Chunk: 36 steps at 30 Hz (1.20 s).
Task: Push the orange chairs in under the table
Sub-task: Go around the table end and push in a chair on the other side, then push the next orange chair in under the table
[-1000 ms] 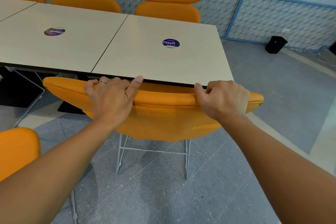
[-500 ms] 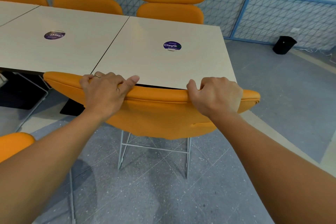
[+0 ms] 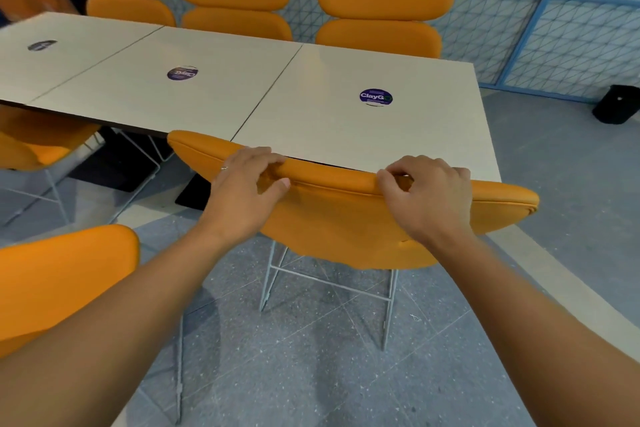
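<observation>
Orange chair (image 3: pixel 346 229): stood with its backrest top at the near edge of the table (image 3: pixel 311 121). Left hand (image 3: pixel 242 191) and right hand (image 3: pixel 429 198): both gripped the backrest rim, fingers curled over it.

Chair seat: hidden behind the backrest (image 3: pixel 346 229) and under the table (image 3: pixel 329 135).
Fingertips: on the left hand (image 3: pixel 242 191) and right hand (image 3: pixel 429 198), tucked over the backrest's top.
Near-left chair (image 3: pixel 62 274): cut by the left edge.
Far-left sticker (image 3: pixel 42 45): blurred, unreadable.

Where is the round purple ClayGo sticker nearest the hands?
Head view, right of centre: the sticker lies on the white tabletop, beyond the orange chair back.
</observation>
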{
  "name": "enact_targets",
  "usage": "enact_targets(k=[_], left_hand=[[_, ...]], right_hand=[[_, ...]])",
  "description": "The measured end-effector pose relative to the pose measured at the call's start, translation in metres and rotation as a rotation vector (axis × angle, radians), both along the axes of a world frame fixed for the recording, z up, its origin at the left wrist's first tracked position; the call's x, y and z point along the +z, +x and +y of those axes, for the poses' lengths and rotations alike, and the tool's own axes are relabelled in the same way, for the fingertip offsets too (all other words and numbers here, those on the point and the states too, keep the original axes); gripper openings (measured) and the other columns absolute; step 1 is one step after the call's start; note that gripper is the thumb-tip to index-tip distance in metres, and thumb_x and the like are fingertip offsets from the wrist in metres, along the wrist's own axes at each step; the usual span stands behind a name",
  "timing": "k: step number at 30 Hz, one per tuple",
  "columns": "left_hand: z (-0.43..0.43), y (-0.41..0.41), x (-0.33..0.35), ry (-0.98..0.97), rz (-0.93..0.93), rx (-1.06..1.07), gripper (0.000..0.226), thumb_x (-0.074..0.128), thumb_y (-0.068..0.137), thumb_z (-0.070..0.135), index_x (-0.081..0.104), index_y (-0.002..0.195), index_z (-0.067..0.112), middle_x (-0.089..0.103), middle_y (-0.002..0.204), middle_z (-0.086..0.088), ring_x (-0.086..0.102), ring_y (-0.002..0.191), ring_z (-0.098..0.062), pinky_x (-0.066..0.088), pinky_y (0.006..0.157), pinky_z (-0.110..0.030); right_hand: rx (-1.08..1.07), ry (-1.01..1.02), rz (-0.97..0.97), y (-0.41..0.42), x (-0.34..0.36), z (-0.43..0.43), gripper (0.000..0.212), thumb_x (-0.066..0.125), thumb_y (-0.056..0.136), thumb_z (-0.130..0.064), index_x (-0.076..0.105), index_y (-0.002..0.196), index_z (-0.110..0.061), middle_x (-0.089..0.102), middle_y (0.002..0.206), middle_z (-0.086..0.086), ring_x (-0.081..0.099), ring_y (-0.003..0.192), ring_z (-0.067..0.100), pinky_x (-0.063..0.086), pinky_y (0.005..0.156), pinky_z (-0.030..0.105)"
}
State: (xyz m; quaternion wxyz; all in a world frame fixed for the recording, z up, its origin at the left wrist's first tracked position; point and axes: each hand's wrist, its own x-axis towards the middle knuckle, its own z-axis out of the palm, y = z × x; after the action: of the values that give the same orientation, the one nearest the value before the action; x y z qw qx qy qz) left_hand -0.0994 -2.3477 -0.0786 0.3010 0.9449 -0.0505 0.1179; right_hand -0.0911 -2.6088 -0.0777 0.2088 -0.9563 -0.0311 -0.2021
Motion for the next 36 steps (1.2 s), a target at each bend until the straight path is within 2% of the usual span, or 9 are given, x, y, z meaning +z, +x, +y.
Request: enact_targets(k=[3,6,8,10,13,17,23,32,36], left_hand=[[0.012,-0.022,0.009,-0.063,0.025,0.059,0.034,0.059,0.092,0.038,0.06,0.125,0.028,0.051,0.135,0.002,0.042,0.127,-0.018,0.035,0.107,-0.037],[0.034,-0.051,0.007,-0.065,0.122,0.129,0.039,0.058,0.093,0.04,0.053,0.13,0.03,0.048,0.137,0.001,0.046,0.125,-0.018,0.038,0.101,-0.032],[0.049,-0.07,0.003,-0.047,0.223,0.161,0.045,0.057,0.094,0.042,0.047,0.136,0.03,0.043,0.143,0.001,0.044,0.129,-0.019,0.038,0.104,-0.035],[0.067,-0.098,0.002,-0.049,0.302,0.207,0.048,0.056,0.095,0.042,0.043,0.139,0.029,0.04,0.147,0.001,0.041,0.133,-0.019,0.037,0.108,-0.039],[0.095,-0.14,0.001,-0.065,0.342,0.27,0.05,0.056,0.095,0.04,0.042,0.141,0.026,0.04,0.148,0.002,0.04,0.134,-0.019,0.036,0.109,-0.037],[0.141,-0.196,-0.002,-0.085,0.343,0.38,0.044,0.059,0.092,0.04,0.049,0.133,0.027,0.049,0.137,-0.001,0.048,0.124,-0.021,0.041,0.101,-0.036],[0.216,-0.3,-0.005,-0.113,0.31,0.509,0.041,0.063,0.09,0.038,0.055,0.128,0.026,0.057,0.127,-0.002,0.053,0.116,-0.02,0.043,0.09,-0.033],[0.327,-0.431,-0.004,-0.078,0.234,0.599,0.033,0.066,0.086,0.041,0.062,0.117,0.029,0.063,0.118,0.002,0.057,0.108,-0.017,0.045,0.091,-0.034],[0.37,-0.467,0.006,-0.048,0.201,0.583,0.034,0.066,0.088,0.039,0.063,0.119,0.026,0.062,0.119,0.004,0.055,0.112,-0.014,0.04,0.091,-0.029]], right_hand=[[0.215,0.133,-0.027,-0.016,0.009,0.03,0.027,0.052,0.087,-0.04,0.076,0.088,-0.026,0.072,0.089,-0.008,0.061,0.088,0.018,0.044,0.086,0.043],[0.379,0.181,-0.02,-0.031,0.015,0.066,0.021,0.056,0.088,-0.035,0.075,0.089,-0.026,0.072,0.091,-0.008,0.061,0.084,0.016,0.049,0.078,0.041],[0.467,0.175,0.108,-0.037,0.018,0.085,0.019,0.059,0.09,-0.036,0.074,0.098,-0.029,0.072,0.099,-0.011,0.061,0.086,0.011,0.049,0.074,0.034],[0.55,0.107,0.316,-0.043,0.013,0.108,0.025,0.061,0.092,-0.04,0.072,0.112,-0.03,0.07,0.112,-0.01,0.061,0.096,0.011,0.047,0.078,0.03],[0.66,-0.061,0.569,-0.055,-0.004,0.141,0.041,0.062,0.091,-0.05,0.066,0.126,-0.029,0.065,0.13,-0.005,0.058,0.12,0.02,0.049,0.096,0.037],[0.754,-0.156,0.732,-0.087,-0.019,0.186,0.049,0.062,0.095,-0.049,0.059,0.136,-0.023,0.06,0.138,0.0,0.051,0.129,0.024,0.045,0.104,0.043],[0.861,-0.242,0.743,-0.157,-0.021,0.268,0.051,0.061,0.097,-0.046,0.054,0.141,-0.022,0.057,0.14,0.002,0.053,0.127,0.025,0.045,0.105,0.045],[0.901,-0.232,0.691,-0.263,-0.019,0.381,0.042,0.068,0.091,-0.046,0.065,0.128,-0.026,0.065,0.129,-0.002,0.058,0.121,0.02,0.048,0.102,0.045],[0.917,-0.225,0.632,-0.298,-0.015,0.424,0.044,0.064,0.093,-0.049,0.062,0.131,-0.029,0.062,0.133,-0.005,0.057,0.122,0.021,0.048,0.1,0.045]])
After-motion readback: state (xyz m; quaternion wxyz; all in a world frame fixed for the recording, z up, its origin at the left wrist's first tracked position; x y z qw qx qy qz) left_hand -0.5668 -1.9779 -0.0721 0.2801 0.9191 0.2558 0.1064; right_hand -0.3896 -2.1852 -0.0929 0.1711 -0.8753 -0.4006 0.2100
